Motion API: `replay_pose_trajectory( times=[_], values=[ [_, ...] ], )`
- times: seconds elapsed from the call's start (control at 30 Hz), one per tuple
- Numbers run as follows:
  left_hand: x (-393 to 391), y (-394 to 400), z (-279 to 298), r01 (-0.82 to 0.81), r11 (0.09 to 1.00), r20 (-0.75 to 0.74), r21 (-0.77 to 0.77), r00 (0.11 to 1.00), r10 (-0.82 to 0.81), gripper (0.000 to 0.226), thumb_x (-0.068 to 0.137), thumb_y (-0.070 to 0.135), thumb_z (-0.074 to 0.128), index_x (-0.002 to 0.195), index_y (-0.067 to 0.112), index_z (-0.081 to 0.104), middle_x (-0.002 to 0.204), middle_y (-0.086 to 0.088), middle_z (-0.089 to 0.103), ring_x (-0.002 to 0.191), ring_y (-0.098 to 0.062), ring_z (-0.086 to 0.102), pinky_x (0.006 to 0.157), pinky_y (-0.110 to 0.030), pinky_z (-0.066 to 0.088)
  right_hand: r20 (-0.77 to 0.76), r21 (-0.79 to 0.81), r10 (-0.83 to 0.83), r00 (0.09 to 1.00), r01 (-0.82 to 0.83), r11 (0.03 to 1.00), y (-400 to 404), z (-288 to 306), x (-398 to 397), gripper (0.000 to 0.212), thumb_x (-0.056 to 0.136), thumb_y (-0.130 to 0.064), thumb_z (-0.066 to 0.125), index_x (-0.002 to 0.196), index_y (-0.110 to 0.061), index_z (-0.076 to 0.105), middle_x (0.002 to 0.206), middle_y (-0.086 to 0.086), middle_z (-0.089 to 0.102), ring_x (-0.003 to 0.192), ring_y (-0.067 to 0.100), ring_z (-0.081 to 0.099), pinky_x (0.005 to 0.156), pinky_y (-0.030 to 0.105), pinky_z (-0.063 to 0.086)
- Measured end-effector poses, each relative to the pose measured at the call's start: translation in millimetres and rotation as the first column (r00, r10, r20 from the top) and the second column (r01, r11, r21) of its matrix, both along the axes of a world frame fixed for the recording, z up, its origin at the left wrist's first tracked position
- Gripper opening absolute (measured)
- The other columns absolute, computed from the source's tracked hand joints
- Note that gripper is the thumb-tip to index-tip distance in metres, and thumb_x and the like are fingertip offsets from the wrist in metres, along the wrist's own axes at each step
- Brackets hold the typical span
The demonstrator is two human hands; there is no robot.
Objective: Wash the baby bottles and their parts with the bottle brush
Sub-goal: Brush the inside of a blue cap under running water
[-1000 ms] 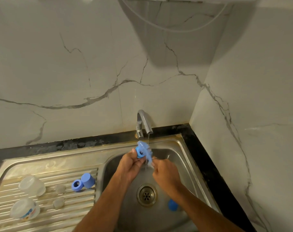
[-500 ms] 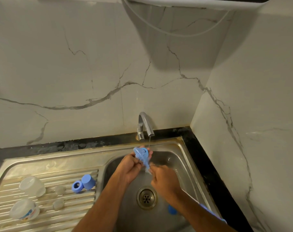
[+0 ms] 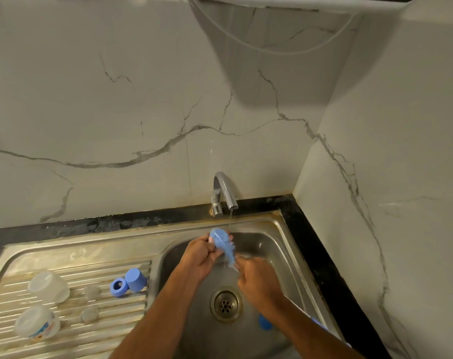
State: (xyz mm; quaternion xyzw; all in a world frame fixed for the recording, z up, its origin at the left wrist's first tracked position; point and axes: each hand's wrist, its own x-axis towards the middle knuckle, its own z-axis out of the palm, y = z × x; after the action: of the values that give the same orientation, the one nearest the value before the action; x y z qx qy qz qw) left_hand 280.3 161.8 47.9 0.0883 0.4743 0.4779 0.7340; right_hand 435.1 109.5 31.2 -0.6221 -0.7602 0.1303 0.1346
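Note:
Over the steel sink basin [image 3: 277, 255], my left hand [image 3: 200, 257] grips a small blue bottle part [image 3: 218, 235] just under the thin stream from the tap [image 3: 224, 189]. My right hand [image 3: 256, 278] holds the blue bottle brush [image 3: 229, 253], whose bristles press against that part; its handle end [image 3: 320, 323] shows past my right forearm. On the ribbed drainboard [image 3: 72, 332] to the left lie two clear bottles [image 3: 49, 286] [image 3: 36, 325], two clear teats [image 3: 92, 291] [image 3: 89, 313], a blue ring [image 3: 119, 286] and a blue cap [image 3: 135, 279].
Another blue piece [image 3: 264, 323] lies in the basin beside the drain [image 3: 225, 303], partly under my right forearm. Marble walls close in behind and on the right, with a black counter strip [image 3: 331, 270] along the sink. A white appliance with a cable hangs overhead.
The blue part has turned in my left hand so its hole no longer faces me. The brush has worked down along it. Both hands stay under the tap.

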Motion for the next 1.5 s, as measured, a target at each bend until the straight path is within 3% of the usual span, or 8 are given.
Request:
replay_pose_trajectory(
  times=[0.3, 0.5, 0.6, 0.77, 0.93, 1.13, 1.33, 1.5],
  values=[
    [3, 2, 2, 0.025, 1.0, -0.017, 0.016, 1.0, -0.025, 0.023, 0.101, 0.0, 0.049, 0.12, -0.002, 0.06, 0.119, -0.024, 0.065, 0.112, -0.038, 0.066, 0.094, -0.045, 0.056, -0.037, 0.004, -0.068, 0.997, 0.069, 0.998, 6, 3, 11, 0.023, 0.097, -0.022, 0.057, 0.117, -0.03, 0.063, 0.09, -0.007, 0.07, 0.067, 0.003, 0.064, 0.057, 0.018, 0.054],
    [7, 0, 7, 0.015, 1.0, 0.065, -0.007, 0.998, -0.014, 0.026, 0.101, -0.004, 0.042, 0.122, -0.003, 0.058, 0.117, -0.026, 0.067, 0.109, -0.035, 0.068, 0.083, -0.043, 0.057, -0.008, 0.027, 0.052, 0.999, -0.052, 0.998, 1, 3, 2, 0.027, 0.094, -0.017, 0.056, 0.117, -0.028, 0.063, 0.091, -0.006, 0.071, 0.072, 0.006, 0.064, 0.066, 0.023, 0.056],
    [9, 1, 10, 0.029, 0.999, 0.027, 0.022, 0.999, -0.03, 0.026, 0.1, -0.004, 0.045, 0.123, -0.002, 0.059, 0.122, -0.024, 0.065, 0.112, -0.036, 0.067, 0.084, -0.041, 0.058, -0.042, 0.05, -0.054, 0.998, 0.056, 0.997, 20, 9, 11, 0.019, 0.096, -0.02, 0.057, 0.112, -0.026, 0.064, 0.09, -0.006, 0.07, 0.073, 0.004, 0.063, 0.067, 0.018, 0.054],
    [3, 1, 6, -0.055, 0.998, 0.047, -0.001, 0.997, 0.055, 0.025, 0.099, -0.003, 0.047, 0.122, -0.001, 0.059, 0.122, -0.026, 0.063, 0.106, -0.033, 0.066, 0.092, -0.043, 0.055, -0.024, 0.018, 0.046, 0.999, -0.046, 0.999, -1, 2, 4, 0.022, 0.095, -0.02, 0.058, 0.115, -0.027, 0.063, 0.087, -0.006, 0.07, 0.067, 0.004, 0.063, 0.058, 0.015, 0.051],
    [-3, 8, 9, -0.132, 0.991, 0.266, -0.031, 0.954, 0.136, 0.036, 0.092, 0.003, 0.058, 0.127, -0.006, 0.054, 0.108, -0.021, 0.067, 0.089, -0.022, 0.067, 0.112, -0.037, 0.044, -0.132, 0.01, -0.162, 0.978, 0.165, 0.986, 17, 8, 16, 0.009, 0.098, -0.028, 0.056, 0.099, -0.027, 0.065, 0.079, -0.013, 0.063, 0.062, 0.001, 0.059, 0.055, 0.017, 0.052],
    [-1, 3, 13, -0.185, 0.976, 0.321, -0.116, 0.923, 0.213, 0.044, 0.086, 0.008, 0.064, 0.127, -0.006, 0.055, 0.124, -0.031, 0.064, 0.106, -0.043, 0.07, 0.1, -0.045, 0.054, -0.203, 0.058, -0.185, 0.962, 0.201, 0.978, 6, 4, 12, 0.014, 0.099, -0.033, 0.054, 0.092, -0.03, 0.066, 0.067, -0.013, 0.06, 0.06, 0.003, 0.058, 0.055, 0.02, 0.052],
    [-4, 9, 5, -0.147, 0.981, 0.252, -0.128, 0.952, 0.175, 0.046, 0.096, 0.028, 0.058, 0.129, -0.003, 0.061, 0.127, -0.025, 0.065, 0.106, -0.036, 0.066, 0.093, -0.042, 0.056, -0.091, 0.155, -0.067, 0.994, 0.081, 0.985, -4, 3, 15, 0.03, 0.09, -0.021, 0.062, 0.119, -0.029, 0.068, 0.087, -0.013, 0.073, 0.069, 0.003, 0.065, 0.062, 0.023, 0.057],
    [-4, 4, 5, -0.089, 0.993, 0.216, -0.072, 0.971, 0.103, 0.036, 0.091, 0.013, 0.065, 0.119, -0.008, 0.064, 0.116, -0.028, 0.07, 0.113, -0.038, 0.066, 0.099, -0.042, 0.054, 0.061, 0.127, -0.053, 0.997, 0.045, 0.991, 2, 13, 15, 0.046, 0.096, -0.025, 0.057, 0.141, -0.03, 0.05, 0.094, -0.01, 0.07, 0.069, 0.005, 0.062, 0.062, 0.019, 0.055]
  ],
)
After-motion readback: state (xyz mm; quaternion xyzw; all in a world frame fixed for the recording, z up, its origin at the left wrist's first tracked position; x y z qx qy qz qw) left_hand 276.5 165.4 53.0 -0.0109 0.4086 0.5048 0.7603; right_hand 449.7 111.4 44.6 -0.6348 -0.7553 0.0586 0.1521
